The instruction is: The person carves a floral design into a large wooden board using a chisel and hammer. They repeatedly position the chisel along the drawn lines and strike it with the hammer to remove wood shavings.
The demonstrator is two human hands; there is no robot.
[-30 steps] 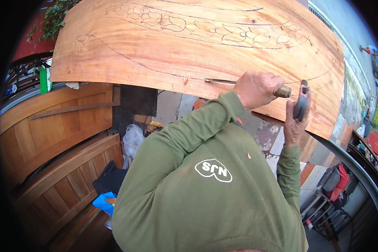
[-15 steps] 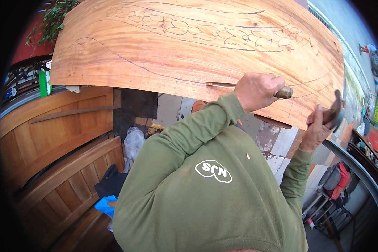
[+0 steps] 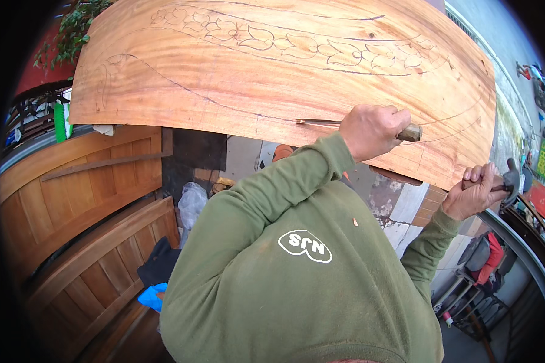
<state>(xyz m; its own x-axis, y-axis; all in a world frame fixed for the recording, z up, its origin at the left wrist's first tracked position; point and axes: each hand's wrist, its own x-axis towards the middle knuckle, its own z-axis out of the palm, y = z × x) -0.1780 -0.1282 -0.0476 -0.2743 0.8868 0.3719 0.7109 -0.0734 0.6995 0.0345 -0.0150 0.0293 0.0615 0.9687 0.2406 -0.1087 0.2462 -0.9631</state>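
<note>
A large reddish wooden slab (image 3: 272,78) stands before me, with a pencilled leaf pattern and long curved lines drawn on it. My left hand (image 3: 372,130), in a green sleeve, is shut on a chisel (image 3: 321,123) whose metal blade lies against the slab near its lower edge and points left. The chisel's handle end sticks out to the right of my fist. My right hand (image 3: 473,192) grips a hammer (image 3: 510,181) off the slab's lower right corner, well apart from the chisel.
Panelled wooden doors (image 3: 72,206) lean at the left below the slab. A clear plastic bag (image 3: 191,202), a dark cloth and a blue object (image 3: 151,296) lie on the ground. A metal rack (image 3: 472,290) stands lower right. Plants (image 3: 72,24) hang upper left.
My right hand has drawn the hammer back from the chisel's handle end, out to the right and then lower. My left hand and the chisel have stayed on the slab.
</note>
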